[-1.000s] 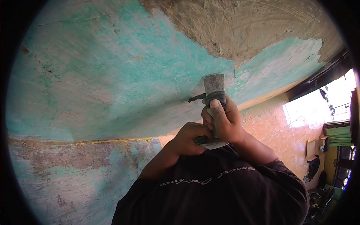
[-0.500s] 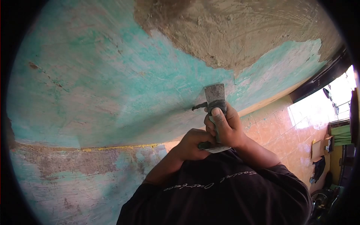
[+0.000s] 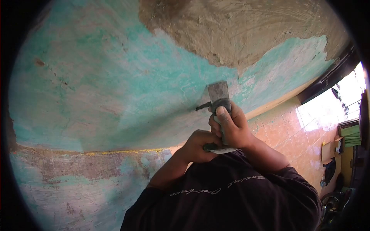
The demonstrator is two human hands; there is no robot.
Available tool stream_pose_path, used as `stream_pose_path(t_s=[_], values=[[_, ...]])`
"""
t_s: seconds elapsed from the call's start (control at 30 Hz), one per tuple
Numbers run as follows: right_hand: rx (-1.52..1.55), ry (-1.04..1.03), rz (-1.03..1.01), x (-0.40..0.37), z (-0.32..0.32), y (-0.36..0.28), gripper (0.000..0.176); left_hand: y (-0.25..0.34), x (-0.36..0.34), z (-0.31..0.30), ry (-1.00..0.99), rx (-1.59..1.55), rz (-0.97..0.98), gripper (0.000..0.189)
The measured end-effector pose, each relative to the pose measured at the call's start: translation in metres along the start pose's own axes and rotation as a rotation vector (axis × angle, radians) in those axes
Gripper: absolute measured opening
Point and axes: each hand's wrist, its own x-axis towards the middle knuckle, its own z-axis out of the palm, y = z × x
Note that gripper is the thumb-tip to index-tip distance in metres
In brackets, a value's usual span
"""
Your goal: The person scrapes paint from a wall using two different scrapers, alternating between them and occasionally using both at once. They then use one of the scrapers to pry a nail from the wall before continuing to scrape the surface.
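Note:
My right hand is wrapped round the handle of a scraper, thumb on the dark wrapping at the base of its blade. The flat grey blade points up against the painted wall, near the peeled edge. A dark loose end of the wrapping sticks out to the left. Just below, my left hand is closed, close against my right. It grips what looks like a second scraper, with a dark green handle end and a pale metal edge showing; its rest is hidden by my fingers.
Bare grey-brown plaster spreads across the top of the wall. A yellow-edged ledge line runs along the lower left. At right are orange tiles, a bright window, a cardboard box and green stacked cloth.
The scraper in my right hand has shifted slightly up and left along the wall. My left hand stays almost in place, and the view has tilted slightly.

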Motion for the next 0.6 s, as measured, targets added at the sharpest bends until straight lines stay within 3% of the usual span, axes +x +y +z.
stream_pose_path(t_s=[0.3,0.5,0.6], values=[[0.03,-0.021,0.023,-0.003,-0.005,0.005,0.025,0.004,-0.004,0.008,0.022,-0.069,-0.084,0.012],[0.062,-0.029,0.037,0.001,0.002,-0.007,0.026,0.005,0.0,0.01,0.079,-0.052,0.022,0.013],[0.044,-0.016,0.082,-0.003,-0.007,0.007,0.026,0.002,-0.007,0.015,0.049,-0.152,-0.127,0.009]])
